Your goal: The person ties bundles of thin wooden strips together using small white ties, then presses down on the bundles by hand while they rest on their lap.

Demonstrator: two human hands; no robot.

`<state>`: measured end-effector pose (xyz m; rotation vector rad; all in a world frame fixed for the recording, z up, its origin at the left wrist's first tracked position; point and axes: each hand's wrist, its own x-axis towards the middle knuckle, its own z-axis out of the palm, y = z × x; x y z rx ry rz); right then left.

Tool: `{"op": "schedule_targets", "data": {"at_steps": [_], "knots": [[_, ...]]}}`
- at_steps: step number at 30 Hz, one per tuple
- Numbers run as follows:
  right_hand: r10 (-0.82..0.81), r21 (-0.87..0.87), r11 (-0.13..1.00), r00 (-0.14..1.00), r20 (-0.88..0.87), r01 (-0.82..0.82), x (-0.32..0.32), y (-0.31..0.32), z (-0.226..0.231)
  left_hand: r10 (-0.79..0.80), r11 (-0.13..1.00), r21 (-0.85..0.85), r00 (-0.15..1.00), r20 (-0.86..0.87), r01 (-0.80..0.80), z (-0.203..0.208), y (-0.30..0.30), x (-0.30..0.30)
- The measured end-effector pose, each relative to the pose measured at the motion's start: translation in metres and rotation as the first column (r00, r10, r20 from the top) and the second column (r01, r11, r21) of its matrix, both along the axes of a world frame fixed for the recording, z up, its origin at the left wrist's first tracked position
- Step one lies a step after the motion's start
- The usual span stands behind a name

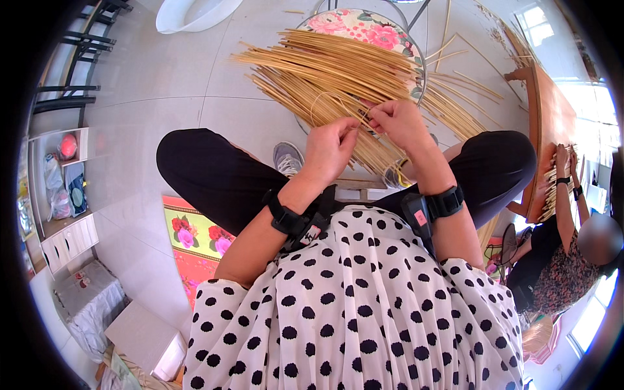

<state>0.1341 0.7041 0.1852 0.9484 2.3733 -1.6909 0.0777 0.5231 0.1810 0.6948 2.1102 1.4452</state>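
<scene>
- I find my left hand (330, 144) pinching a thin, straw-coloured, looped strand (312, 110).
- My right hand's fingers (382, 112) close narrowly beside it; their grip I cannot tell.
- Long golden stalks (344, 62) lie across the round, floral-topped bench (387, 36).

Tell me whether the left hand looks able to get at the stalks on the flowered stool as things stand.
Probably yes: the left hand is right by the stalks, with nothing solid between, though it seems busy pinching a thin looped strand.
</scene>
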Motion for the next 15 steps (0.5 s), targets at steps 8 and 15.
{"op": "schedule_targets", "data": {"at_steps": [8,15], "knots": [[0.011,-0.002,1.000,0.999,0.036,-0.011,-0.0027,0.0035,0.0034,-0.015,1.000,-0.022,0.998,0.053,0.016,0.0041,-0.0045,-0.0009],[-0.013,-0.007,1.000,0.999,0.039,0.014,-0.0021,0.0050,-0.0018,-0.018,1.000,-0.023,0.998,0.060,0.019,0.0063,-0.0059,-0.0015]]}}
